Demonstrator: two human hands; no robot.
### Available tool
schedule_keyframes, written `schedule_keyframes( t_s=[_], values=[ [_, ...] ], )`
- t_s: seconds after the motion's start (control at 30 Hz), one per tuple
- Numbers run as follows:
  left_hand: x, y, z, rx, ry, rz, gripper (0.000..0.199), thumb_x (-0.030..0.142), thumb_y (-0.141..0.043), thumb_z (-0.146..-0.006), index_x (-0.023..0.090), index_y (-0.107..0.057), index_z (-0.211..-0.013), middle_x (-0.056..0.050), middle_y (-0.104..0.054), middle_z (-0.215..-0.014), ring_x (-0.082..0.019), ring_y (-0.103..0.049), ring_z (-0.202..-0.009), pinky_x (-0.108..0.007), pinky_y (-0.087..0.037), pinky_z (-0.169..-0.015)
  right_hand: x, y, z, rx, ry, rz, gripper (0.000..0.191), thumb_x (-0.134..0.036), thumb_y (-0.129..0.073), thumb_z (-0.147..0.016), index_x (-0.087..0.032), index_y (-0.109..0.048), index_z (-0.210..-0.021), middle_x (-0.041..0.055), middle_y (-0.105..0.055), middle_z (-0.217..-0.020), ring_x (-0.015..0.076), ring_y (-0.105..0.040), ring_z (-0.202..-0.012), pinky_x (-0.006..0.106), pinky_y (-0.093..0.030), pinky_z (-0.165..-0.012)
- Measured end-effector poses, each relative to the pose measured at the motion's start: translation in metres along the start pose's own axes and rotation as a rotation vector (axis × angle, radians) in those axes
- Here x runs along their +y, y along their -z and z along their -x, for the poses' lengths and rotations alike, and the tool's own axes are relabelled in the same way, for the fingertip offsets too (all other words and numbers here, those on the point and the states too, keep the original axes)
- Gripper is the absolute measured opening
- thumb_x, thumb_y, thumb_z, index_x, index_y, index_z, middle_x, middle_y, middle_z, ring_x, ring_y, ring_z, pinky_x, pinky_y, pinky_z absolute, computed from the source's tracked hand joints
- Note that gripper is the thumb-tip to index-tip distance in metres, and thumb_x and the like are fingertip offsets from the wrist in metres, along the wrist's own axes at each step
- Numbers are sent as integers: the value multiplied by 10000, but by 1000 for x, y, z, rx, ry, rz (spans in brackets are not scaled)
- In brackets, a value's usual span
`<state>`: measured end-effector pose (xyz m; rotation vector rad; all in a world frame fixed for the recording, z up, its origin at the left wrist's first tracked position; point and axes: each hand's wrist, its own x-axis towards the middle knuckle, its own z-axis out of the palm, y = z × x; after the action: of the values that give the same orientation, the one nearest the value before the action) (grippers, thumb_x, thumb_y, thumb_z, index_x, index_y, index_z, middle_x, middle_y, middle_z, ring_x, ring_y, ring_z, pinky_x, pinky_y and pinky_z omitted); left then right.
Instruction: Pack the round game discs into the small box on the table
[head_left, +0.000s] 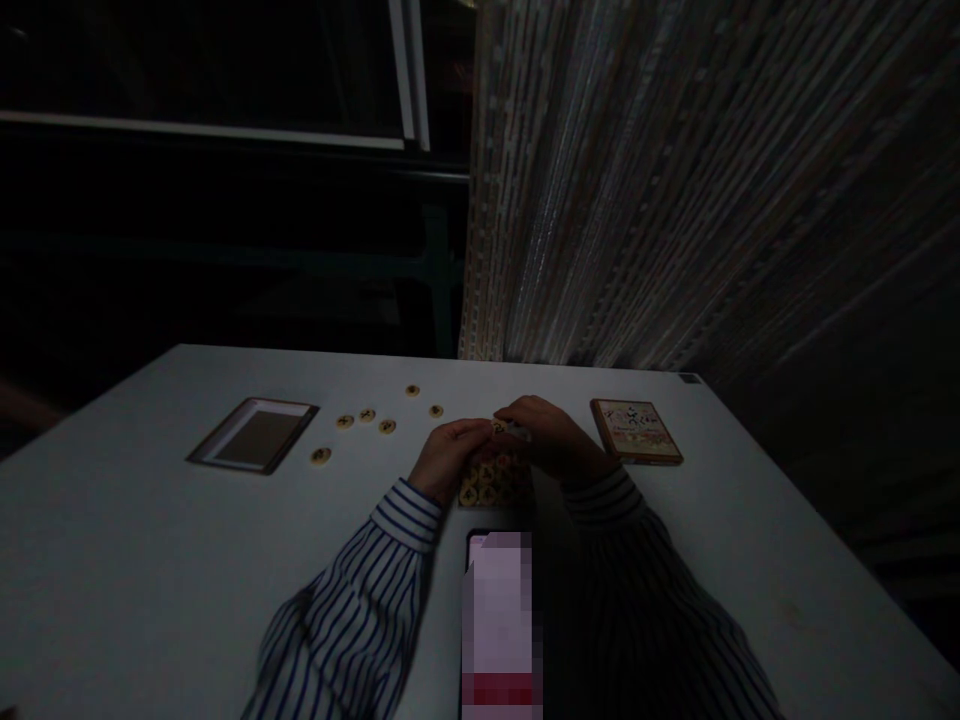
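Observation:
Between the fingertips of both hands is a round wooden Chinese chess piece (498, 427), its marked face showing. My left hand (448, 455) is closed in a pinch on its left edge. My right hand (551, 437) is closed at its right side, fingers bent over it; something pale shows at these fingertips, too dim to name. Directly below the hands, a box of chess pieces (487, 494) holds several discs in rows, partly covered by my right hand and its shadow. Beyond my left hand, several loose pieces lie on the table, the nearest being one disc (387, 426).
On the white table (187, 570), an open shallow box lid or tray (206, 452) lies at left. A printed flat box (637, 432) lies at right. A phone (501, 610) with a lit, blurred screen lies between my forearms. A strand curtain (585, 180) hangs behind the table.

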<state>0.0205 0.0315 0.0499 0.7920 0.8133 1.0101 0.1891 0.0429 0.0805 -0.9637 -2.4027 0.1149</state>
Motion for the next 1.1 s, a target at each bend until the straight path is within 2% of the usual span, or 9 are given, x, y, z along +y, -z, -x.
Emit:
schedule_keyframes(
  t_s=[0.37,0.57,0.73,0.87,1.1],
  values=[
    [-2,6,-2,35,-134,-106,259,311,-666,-684,133,-693,-869,-61,-708,-866,-160,-631,-801,-278,-475,-782,-4,-1,-1,-46,-66,-54,274,-375,-522,-836,-152,-593,-979,74,-638,-900,173,-565,-840,309,-441,-746],
    [-3,6,-2,57,-101,-70,297,301,-704,-655,133,-663,-897,-54,-704,-815,-139,-636,-719,-265,-494,-719,-1,2,1,-37,-75,-79,271,-325,-540,-826,-142,-585,-1020,88,-647,-942,174,-581,-849,319,-452,-770],
    [-2,6,2,18,-76,6,383,273,-715,-654,155,-627,-1007,-47,-704,-829,-119,-637,-697,-249,-500,-703,-6,7,1,-21,-162,-259,250,-266,-562,-806,-165,-587,-1034,51,-670,-918,142,-614,-805,262,-468,-719],
    [-2,4,5,-16,-91,12,353,282,-724,-640,138,-644,-951,-69,-702,-875,-146,-643,-766,-275,-497,-757,-9,8,0,-19,-207,-345,214,-249,-536,-816,-173,-604,-1004,32,-676,-861,133,-614,-763,252,-472,-679],
    [-6,6,3,49,-139,-103,291,288,-731,-619,136,-666,-858,-58,-703,-810,-156,-641,-739,-287,-498,-739,-2,3,2,-5,-148,-335,220,-212,-548,-795,-165,-617,-998,48,-659,-903,132,-591,-788,256,-463,-706]
  ],
)
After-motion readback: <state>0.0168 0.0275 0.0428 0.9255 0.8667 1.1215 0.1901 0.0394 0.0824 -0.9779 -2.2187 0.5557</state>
